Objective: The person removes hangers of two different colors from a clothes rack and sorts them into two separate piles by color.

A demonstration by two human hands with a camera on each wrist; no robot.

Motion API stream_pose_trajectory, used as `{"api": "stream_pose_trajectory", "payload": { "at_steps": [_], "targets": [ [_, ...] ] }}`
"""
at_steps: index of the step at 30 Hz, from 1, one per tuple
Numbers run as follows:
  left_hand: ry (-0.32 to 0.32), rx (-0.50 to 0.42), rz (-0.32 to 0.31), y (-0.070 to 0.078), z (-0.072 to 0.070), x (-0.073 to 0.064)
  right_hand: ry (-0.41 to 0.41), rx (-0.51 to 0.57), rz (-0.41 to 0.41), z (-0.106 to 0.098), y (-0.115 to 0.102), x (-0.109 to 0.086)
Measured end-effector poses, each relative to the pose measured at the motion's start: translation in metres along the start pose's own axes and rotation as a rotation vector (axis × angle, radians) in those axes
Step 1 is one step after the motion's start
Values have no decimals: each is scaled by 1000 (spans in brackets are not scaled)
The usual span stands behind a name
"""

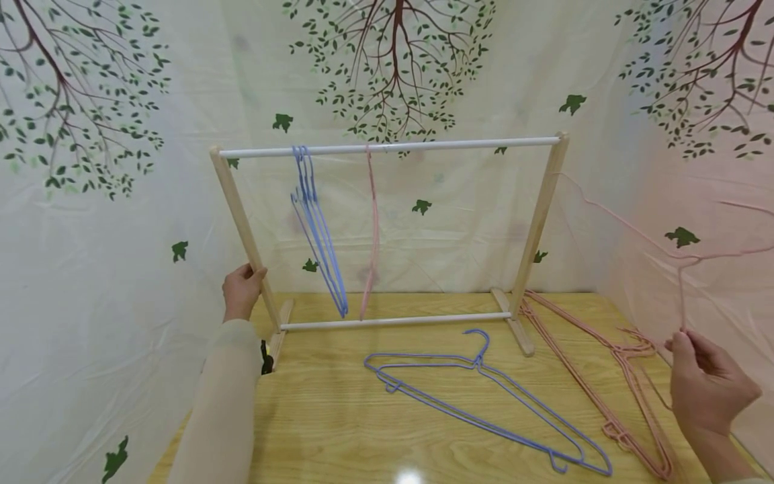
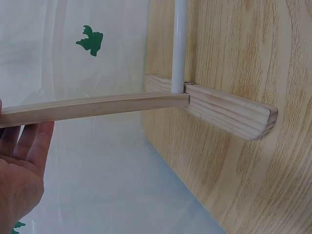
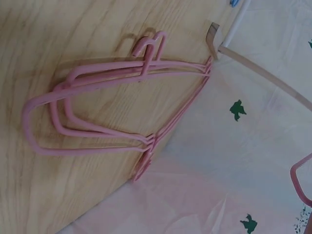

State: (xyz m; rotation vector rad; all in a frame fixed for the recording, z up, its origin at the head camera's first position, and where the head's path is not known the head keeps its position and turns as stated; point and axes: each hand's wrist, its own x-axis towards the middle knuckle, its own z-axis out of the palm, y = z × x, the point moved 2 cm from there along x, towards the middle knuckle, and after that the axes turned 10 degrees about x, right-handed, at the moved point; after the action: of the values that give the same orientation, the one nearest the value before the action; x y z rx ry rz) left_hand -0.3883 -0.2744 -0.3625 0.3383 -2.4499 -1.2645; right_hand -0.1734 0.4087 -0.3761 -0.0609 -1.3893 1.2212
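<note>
My left hand (image 1: pixel 242 294) grips the left wooden post (image 2: pixel 97 108) of a small garment rack; in the left wrist view its fingers lie against the post, with the thumb hidden. Far to the right, my right hand (image 1: pixel 713 390) pinches a pink clothes hanger (image 1: pixel 635 232) near its hook end, the body spreading upward and partly out of frame. On the rack's white top rail (image 1: pixel 459 144) hang several blue hangers (image 1: pixel 320 235) towards the left, and a pink hanger (image 1: pixel 373 235) beside them. The right wrist view does not show the right hand's grip.
One blue hanger (image 1: pixel 484 403) lies flat on the wooden table (image 1: pixel 314 417) before the rack. Several stacked pink hangers (image 3: pixel 107 92) lie on the right, near the rack's right foot (image 1: pixel 514 326). A leaf-patterned sheet (image 1: pixel 459 235) hangs behind and along the sides.
</note>
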Motion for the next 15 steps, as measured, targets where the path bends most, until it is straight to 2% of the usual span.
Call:
{"api": "stream_pose_trajectory", "payload": {
  "at_steps": [7,15],
  "targets": [
    [4,-8,-8,1,0,-1,54,-39,51,-12,14,4],
    [-2,-1,-19,3,1,-3,56,-100,117,-18,26,0]
  ]
}}
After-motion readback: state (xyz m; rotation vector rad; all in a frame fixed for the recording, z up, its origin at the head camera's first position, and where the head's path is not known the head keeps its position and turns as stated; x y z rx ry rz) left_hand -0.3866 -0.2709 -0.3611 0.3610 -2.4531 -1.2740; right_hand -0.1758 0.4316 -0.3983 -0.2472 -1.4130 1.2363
